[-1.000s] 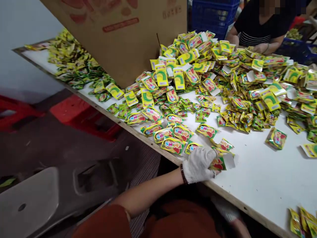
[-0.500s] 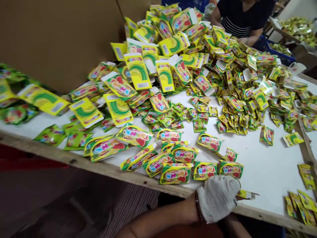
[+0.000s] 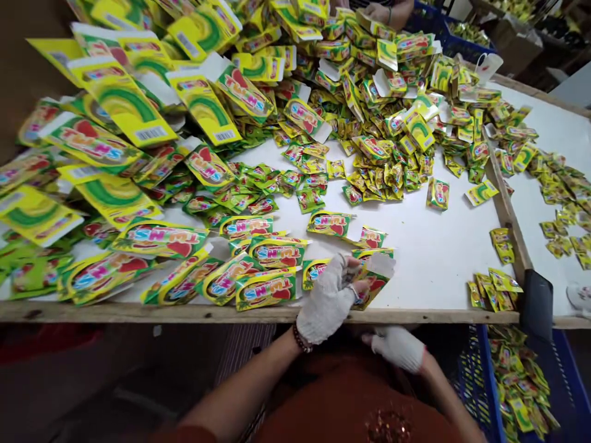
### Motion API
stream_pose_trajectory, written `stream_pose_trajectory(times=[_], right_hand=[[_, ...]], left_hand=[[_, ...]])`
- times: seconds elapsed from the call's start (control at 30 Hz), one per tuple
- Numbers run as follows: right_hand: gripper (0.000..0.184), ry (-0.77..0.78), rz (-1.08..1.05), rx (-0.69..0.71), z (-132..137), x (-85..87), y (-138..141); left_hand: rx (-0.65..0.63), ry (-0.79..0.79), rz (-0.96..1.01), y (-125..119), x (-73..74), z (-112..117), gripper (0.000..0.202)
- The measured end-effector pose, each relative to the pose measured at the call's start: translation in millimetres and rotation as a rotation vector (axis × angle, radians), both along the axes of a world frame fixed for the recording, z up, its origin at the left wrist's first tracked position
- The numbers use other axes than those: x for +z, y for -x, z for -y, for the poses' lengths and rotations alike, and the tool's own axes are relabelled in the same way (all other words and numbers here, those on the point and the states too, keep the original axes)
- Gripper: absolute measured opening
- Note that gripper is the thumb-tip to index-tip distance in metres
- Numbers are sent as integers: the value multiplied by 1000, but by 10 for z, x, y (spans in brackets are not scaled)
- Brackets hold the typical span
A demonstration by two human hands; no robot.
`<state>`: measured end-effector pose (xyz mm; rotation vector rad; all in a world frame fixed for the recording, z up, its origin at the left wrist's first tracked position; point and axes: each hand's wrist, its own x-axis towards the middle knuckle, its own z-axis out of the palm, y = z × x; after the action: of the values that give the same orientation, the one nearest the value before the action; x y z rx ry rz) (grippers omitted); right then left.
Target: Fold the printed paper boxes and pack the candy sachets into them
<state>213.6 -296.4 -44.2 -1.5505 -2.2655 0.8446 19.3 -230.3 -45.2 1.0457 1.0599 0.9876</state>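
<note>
My left hand (image 3: 329, 299), in a white fingerless-tipped glove with a beaded bracelet at the wrist, grips a small yellow-green candy box (image 3: 375, 284) at the end of the front row. The box's white flap stands up. Close beside it on the left is a TWINS candy box (image 3: 266, 288) in a row of similar ones. Below the table edge, near my lap, my right hand (image 3: 399, 347) is also gloved. Its fingers point left, partly in shadow, and nothing shows in them.
Candy boxes (image 3: 132, 104) are heaped at the left and back, with small candy packets (image 3: 388, 178) piled in the middle. A wooden divider (image 3: 508, 215) crosses the white table (image 3: 443, 258). A black phone (image 3: 537, 301) lies at the edge above a blue crate (image 3: 561, 369). A co-worker's hand (image 3: 378, 12) shows at the back.
The view has swung right and down. The left hand, earlier at the table edge by a flat box end, now holds a box in the front row. The right hand has come into view.
</note>
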Motion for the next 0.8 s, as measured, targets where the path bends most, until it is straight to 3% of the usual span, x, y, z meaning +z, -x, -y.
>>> stream_pose_trajectory(times=[0.07,0.1,0.2,0.27,0.43,0.53,0.67,0.8], right_hand=[[47,152,-120,76,23,109,-177],[46,206,-185,43,22,168,-268],[24,118,-357,-280,-61,255,-455],[25,33,-450,-393,-185,200,-461],[28,-23,-567,-342,-507,-37,-226],[24,-111,-539,-283,-589,-24,-149],[17,-86,-453,-183,-640,93,-156],[20,83,-620,-305,-691,90,-148]], left_hand=[[101,-11,31,-129,-40,70,32],[126,-49,12,-204,-66,103,32],[107,-206,-135,-384,-133,167,30],[54,-280,-245,-417,-150,168,31],[-52,-360,-362,-234,-89,51,26],[-122,-409,-389,-128,-26,-44,20],[-50,-286,-329,-162,24,-138,18],[-35,-90,-13,-251,25,-200,41]])
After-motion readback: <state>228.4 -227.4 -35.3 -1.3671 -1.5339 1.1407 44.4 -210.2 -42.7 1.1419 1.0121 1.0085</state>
